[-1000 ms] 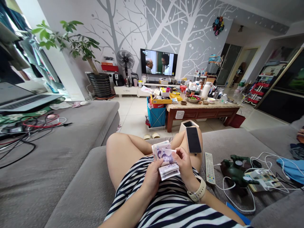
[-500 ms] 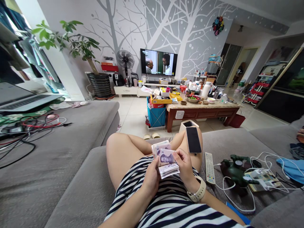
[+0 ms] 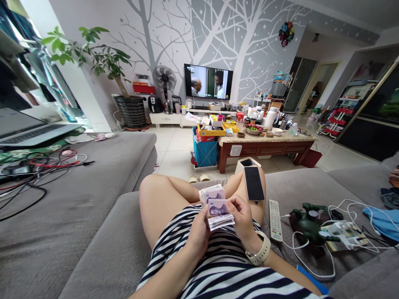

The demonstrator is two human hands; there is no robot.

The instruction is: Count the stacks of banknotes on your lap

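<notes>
Several thin rect. paper banknotes (image 3: 217, 209) clamped in both hands (image 3: 198, 231), striped fabric (image 3: 215, 263) below

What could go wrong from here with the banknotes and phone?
The purple paper banknotes between the left hand and right hand could slip apart onto the striped dark-and-white fabric. The rectangular, black-screened smartphone rests unheld on the right leg and might slide off if that leg shifts.
</notes>
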